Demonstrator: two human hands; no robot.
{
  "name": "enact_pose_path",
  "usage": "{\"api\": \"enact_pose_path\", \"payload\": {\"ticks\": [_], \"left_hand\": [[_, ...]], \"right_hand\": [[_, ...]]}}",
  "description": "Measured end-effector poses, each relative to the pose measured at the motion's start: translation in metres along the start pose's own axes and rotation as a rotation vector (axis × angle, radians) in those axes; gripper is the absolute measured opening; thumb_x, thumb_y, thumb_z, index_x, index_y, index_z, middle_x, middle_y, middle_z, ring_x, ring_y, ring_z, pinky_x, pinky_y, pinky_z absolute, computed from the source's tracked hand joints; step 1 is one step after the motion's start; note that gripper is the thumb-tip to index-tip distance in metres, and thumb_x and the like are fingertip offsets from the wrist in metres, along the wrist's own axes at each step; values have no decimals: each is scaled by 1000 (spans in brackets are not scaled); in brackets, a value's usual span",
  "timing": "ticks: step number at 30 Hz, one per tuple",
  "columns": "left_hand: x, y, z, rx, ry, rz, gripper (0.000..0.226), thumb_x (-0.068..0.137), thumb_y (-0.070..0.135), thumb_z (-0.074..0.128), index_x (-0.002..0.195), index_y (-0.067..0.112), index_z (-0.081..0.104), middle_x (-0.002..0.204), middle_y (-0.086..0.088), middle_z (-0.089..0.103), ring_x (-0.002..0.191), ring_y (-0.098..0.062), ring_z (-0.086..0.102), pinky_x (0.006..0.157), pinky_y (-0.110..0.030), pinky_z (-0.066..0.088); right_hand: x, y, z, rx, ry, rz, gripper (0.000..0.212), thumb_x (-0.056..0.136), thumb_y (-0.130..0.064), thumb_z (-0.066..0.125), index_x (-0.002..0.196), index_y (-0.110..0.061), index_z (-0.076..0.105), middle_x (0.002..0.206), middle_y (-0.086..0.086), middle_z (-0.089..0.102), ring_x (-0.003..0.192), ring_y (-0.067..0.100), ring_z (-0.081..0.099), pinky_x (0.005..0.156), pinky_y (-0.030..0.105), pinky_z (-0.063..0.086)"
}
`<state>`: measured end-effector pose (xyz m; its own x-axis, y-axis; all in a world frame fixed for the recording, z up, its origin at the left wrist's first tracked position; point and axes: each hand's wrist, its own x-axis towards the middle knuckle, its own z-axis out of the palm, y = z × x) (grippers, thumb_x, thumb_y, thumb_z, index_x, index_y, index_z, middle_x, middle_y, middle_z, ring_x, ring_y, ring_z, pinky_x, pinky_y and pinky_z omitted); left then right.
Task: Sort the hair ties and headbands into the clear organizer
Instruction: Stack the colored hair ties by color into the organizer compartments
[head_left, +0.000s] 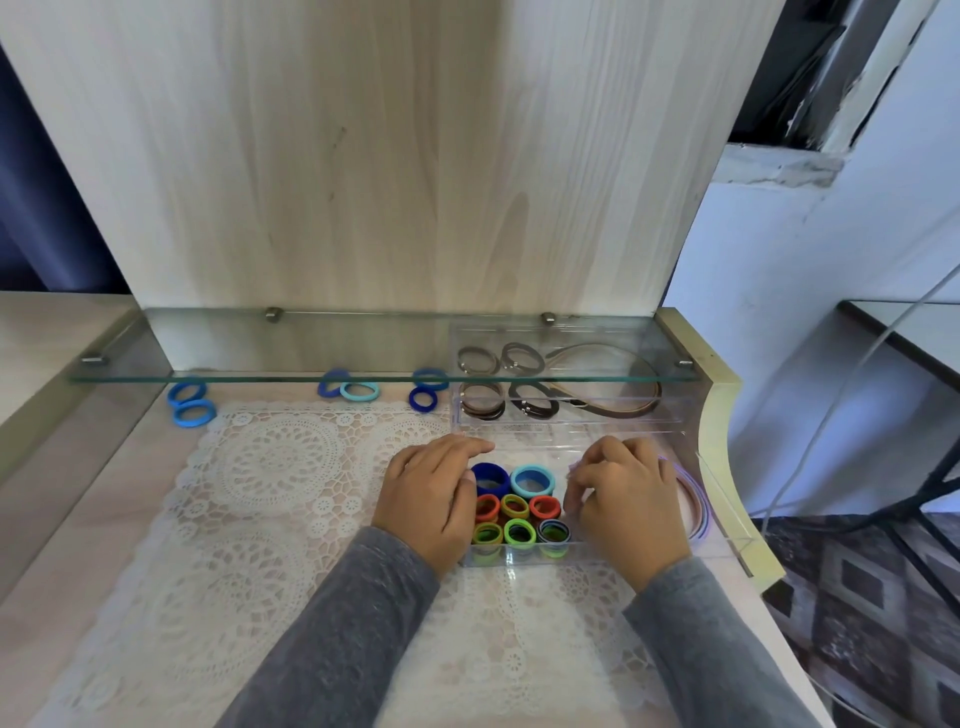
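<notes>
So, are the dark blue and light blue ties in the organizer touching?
Touching. Head view shows dark blue tie and light blue tie edge to edge, no gap.

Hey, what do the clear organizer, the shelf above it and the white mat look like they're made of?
The organizer looks like hard clear plastic, probably acrylic: the hair ties show through its glossy walls. The shelf appears to be glass, see-through with a greenish edge, on metal-looking pegs. The mat looks like white lace, fabric or vinyl, with openwork round patterns.
</notes>
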<state>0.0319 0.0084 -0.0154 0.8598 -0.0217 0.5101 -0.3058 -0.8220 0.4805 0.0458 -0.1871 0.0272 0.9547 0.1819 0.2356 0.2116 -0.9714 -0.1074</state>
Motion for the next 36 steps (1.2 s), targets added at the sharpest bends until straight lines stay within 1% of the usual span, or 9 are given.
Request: {"api": "enact_pose_path", "payload": {"ticks": [2,4,11,16,22,28,32,34,36], "left_hand": [[-1,1,-1,18,5,-23,45,85,31,28,117,30,60,117,12,63,113,-3,48,100,-21,22],[-1,1,-2,30,12,-39,45,85,30,28,116,30,61,117,11,64,113,-6,52,99,-24,25],[-2,0,-4,29,21,-53,44,85,30,29,115,30,61,115,12,64,112,-5,52,99,-24,26],[-9,-2,-8,88,5,-9,42,84,26,33,113,29,62,113,12,65,111,-6,53,98,-21,23],[-9,-1,-10,115,-24,-36,44,82,29,31,114,29,62,113,11,65,111,-8,56,98,-29,29],[-9,-3,-11,135,-11,-81,44,82,30,30,114,31,61,113,12,64,110,-9,56,99,-31,30],[-10,-12,-19,153,23,-130,45,83,31,29,116,32,59,115,13,63,111,-7,55,100,-31,30],[-12,-19,-25,176,43,-166,42,84,28,34,118,30,59,115,12,63,111,-8,55,101,-33,31],[-13,-28,-32,216,49,-217,41,83,26,40,120,29,58,118,10,62,113,-10,55,103,-34,31]], "right_hand": [[-1,0,1,0,-25,-9,15,86,-32,62,95,-28,73,111,-10,55,109,17,38,88,30,33],[-1,0,1,0,-34,-30,19,89,-32,56,99,-28,72,114,-10,54,110,17,37,90,30,33],[-3,0,-4,26,-50,-19,20,88,-31,56,98,-29,73,113,-11,55,110,17,36,88,30,32],[-8,2,-13,44,-101,-9,26,91,-22,48,101,-25,72,118,-11,53,114,16,33,92,31,29],[-13,-4,-13,62,-139,-15,23,91,-24,51,94,-27,73,117,-14,53,112,14,33,93,32,28],[-14,-3,-14,40,-144,-2,26,92,-23,46,99,-28,71,118,-14,54,113,14,34,95,33,29],[-14,-4,-21,-7,-78,26,24,92,-24,47,97,-28,70,116,-12,55,113,16,36,93,32,30],[-13,-11,-22,57,26,29,19,87,-15,53,87,-25,70,107,-7,59,108,20,41,89,35,33],[-9,-25,-20,178,142,20,19,77,-4,59,77,-21,68,95,-3,62,99,24,47,82,38,35]]}}
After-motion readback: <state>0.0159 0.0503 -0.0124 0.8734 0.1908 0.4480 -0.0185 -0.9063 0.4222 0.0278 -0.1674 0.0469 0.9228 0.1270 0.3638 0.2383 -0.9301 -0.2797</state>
